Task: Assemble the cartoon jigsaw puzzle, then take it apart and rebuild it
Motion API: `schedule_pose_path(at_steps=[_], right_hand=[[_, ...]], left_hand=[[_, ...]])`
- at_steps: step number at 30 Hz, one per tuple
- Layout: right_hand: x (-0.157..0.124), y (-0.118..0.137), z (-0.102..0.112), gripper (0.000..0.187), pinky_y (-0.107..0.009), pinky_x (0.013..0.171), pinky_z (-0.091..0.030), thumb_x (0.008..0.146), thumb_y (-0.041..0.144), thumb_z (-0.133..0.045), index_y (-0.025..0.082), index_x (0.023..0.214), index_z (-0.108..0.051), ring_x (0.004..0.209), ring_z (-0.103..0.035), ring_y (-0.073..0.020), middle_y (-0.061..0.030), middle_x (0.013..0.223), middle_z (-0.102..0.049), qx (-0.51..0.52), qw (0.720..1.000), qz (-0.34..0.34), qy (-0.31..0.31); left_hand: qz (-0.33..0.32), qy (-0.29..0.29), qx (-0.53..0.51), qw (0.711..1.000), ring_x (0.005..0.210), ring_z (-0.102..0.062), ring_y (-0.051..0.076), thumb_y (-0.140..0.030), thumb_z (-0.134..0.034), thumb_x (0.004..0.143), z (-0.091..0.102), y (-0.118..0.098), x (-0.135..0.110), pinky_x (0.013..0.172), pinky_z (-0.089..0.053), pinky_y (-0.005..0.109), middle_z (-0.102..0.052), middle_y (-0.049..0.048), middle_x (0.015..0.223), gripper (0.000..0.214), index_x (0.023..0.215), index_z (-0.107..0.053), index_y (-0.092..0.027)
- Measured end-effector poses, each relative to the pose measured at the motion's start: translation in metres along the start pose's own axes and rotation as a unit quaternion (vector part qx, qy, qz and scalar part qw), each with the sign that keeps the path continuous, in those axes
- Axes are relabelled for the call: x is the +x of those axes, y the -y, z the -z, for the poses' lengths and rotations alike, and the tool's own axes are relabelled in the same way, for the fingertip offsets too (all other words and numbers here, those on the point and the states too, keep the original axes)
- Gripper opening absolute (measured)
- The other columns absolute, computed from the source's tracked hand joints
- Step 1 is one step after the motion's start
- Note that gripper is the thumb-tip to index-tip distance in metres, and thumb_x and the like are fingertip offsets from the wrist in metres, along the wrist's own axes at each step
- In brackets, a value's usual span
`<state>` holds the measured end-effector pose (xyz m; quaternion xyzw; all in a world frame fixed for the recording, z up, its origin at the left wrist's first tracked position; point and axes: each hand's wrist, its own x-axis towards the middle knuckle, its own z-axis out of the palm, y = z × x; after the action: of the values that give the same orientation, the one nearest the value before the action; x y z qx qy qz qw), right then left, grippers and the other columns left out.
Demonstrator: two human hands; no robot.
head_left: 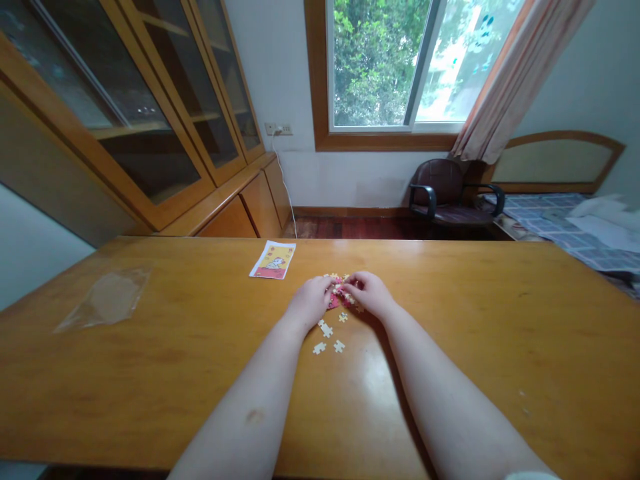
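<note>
Curling over a small heap of jigsaw puzzle pieces [341, 291], both bare hands nearly meet near the far side of a varnished honey-brown wooden table [465, 333]. The heap shows a red-and-pink printed patch with cream-coloured pieces lying on and around it. It sits between the hands, much closer to the table's far edge than to the near one. The left hand [309, 303] reaches in from 7 o'clock and the right hand [367, 293] from 5 o'clock. Both are curled downward, with their fingers on the heap from either side. They seem closed around pieces, but the fingers hide the contact, so whether either one is pinching a piece cannot be told.

Four loose cream puzzle pieces [325, 329] lie around 6 o'clock from the heap, just below the hands. A small yellow-and-red picture card [273, 260] lies near the far edge at 10 o'clock, and a flat clear plastic bag [105, 300] rests well off at 9 o'clock. The table's far edge passes close by at 12 o'clock, while polished wood stretches a long way toward 3 o'clock.
</note>
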<state>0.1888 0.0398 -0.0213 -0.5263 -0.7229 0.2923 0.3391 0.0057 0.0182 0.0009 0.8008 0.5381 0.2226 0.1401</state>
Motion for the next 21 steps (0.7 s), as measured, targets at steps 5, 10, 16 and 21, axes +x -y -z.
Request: schedule_pose_path(at_steps=[5, 10, 16, 21], right_hand=[[-0.004, 0.006, -0.003, 0.028, -0.026, 0.073, -0.044, 0.072, 0.033, -0.072, 0.02, 0.096, -0.07, 0.076, -0.059, -0.015, -0.0025, 0.085, -0.067, -0.003, 0.992, 0.106, 0.07], [-0.003, 0.006, -0.004, 0.036, -0.031, 0.08, -0.041, 0.069, 0.042, -0.076, 0.021, 0.097, -0.069, 0.082, -0.059, -0.0181, -0.0041, 0.087, -0.069, -0.085, 0.983, 0.154, 0.053], [-0.003, -0.003, -0.007, 0.045, -0.039, 0.095, -0.036, 0.071, 0.046, -0.072, 0.022, 0.109, -0.067, 0.104, -0.055, -0.024, -0.0095, 0.109, -0.066, -0.136, 0.982, 0.128, 0.037], [-0.004, -0.009, -0.01, 0.069, -0.045, 0.102, -0.031, 0.061, 0.047, -0.079, 0.023, 0.123, -0.059, 0.118, -0.048, -0.0289, -0.0108, 0.129, -0.056, -0.148, 0.98, 0.118, 0.066]], left_hand=[[0.007, -0.075, -0.057, 0.996, 0.094, -0.062, 0.018, -0.023, -0.046, 0.089, 0.002, 0.001, 0.002, 0.085, -0.048, 0.029, -0.068, 0.005, 0.101, 0.023, 0.104, -0.063, -0.02], [0.03, -0.061, -0.027, 0.997, 0.099, -0.06, 0.018, -0.015, -0.045, 0.086, 0.002, 0.002, 0.002, 0.09, -0.047, 0.029, -0.067, 0.0057, 0.105, 0.027, 0.104, -0.065, -0.02], [0.081, 0.031, 0.102, 0.991, 0.113, -0.052, 0.029, -0.034, -0.057, 0.081, 0.0, 0.002, -0.003, 0.097, -0.041, 0.043, -0.059, 0.0111, 0.123, 0.045, 0.124, -0.056, -0.022], [0.059, 0.092, 0.082, 0.991, 0.116, -0.05, 0.029, -0.036, -0.061, 0.078, -0.004, 0.004, -0.003, 0.099, -0.039, 0.041, -0.057, 0.0123, 0.124, 0.049, 0.125, -0.056, -0.023]])
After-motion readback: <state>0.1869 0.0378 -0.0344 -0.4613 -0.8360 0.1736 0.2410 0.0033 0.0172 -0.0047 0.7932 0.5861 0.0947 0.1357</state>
